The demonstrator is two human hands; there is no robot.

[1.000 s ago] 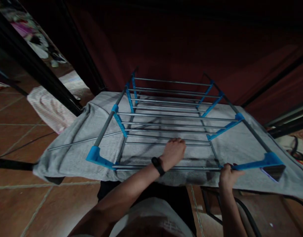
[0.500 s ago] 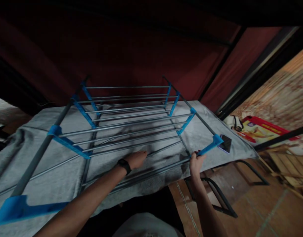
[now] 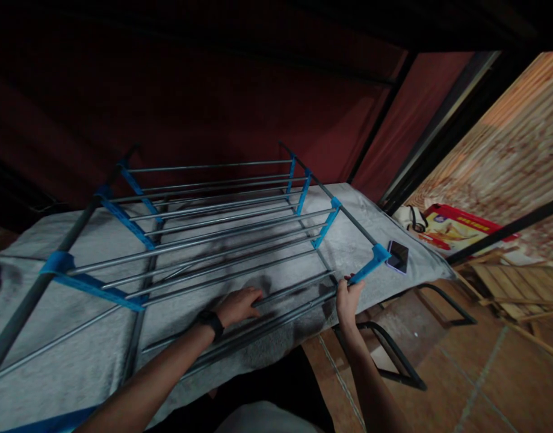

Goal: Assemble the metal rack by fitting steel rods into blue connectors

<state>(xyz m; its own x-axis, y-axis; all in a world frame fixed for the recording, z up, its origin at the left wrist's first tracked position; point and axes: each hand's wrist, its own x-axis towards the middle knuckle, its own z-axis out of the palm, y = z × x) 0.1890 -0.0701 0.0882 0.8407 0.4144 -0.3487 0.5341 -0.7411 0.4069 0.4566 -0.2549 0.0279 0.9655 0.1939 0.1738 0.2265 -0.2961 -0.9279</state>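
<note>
A rack of grey metal tubes and blue plastic brackets stands on a table with a grey cloth. My left hand, with a black watch on its wrist, is closed round a loose grey tube near the front of the rack. My right hand grips the lower end of the front right blue bracket, its fingertips partly hidden behind it. Close by that hand, the right ends of more grey tubes lie along the table's front edge.
A phone rests on the cloth at the right. Beyond the table are a red and yellow box, a folded wooden piece and a dark metal frame on the tiled floor. A dark red panel rises behind.
My view has turned a little to the right. The tube in my left hand has shifted rightward relative to the rack, its far end nearer my right hand, which stays at the bracket.
</note>
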